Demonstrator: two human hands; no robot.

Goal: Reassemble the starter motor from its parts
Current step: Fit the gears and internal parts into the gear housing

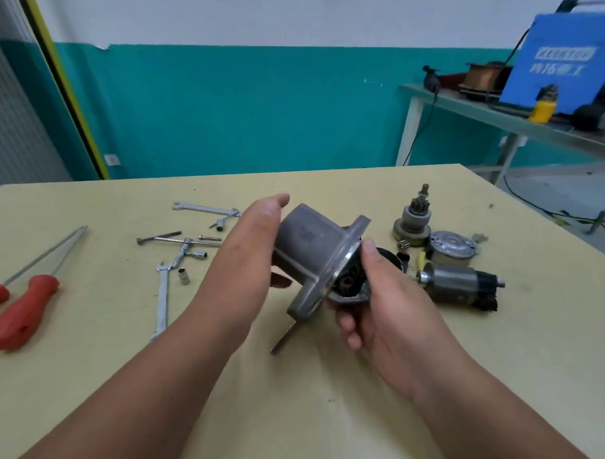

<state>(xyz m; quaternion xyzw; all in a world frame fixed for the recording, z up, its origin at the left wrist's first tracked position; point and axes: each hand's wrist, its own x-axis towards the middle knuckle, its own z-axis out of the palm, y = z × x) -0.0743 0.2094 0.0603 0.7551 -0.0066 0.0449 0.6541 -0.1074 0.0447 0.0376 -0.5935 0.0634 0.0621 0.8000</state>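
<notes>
Above the middle of the table I hold a grey starter housing (pixel 312 242) with a wide flange, tilted. My left hand (pixel 247 252) wraps around its narrow nose end. My right hand (pixel 375 295) grips the open flange end from below, thumb on the rim, where small dark gears show inside. On the table to the right lie the armature (pixel 457 285), the drive pinion assembly (pixel 414 222) standing upright, and a round end cover (pixel 452 246). A black part (pixel 391 257) is partly hidden behind my right hand.
Wrenches (pixel 204 208), a T-handle socket tool (pixel 185 247) and a loose socket (pixel 183 277) lie left of centre on the yellow table (pixel 300 401). Two red-handled screwdrivers (pixel 22 307) sit at the far left. A long bolt (pixel 284 340) lies under the housing. A blue machine (pixel 556 66) stands on a side bench.
</notes>
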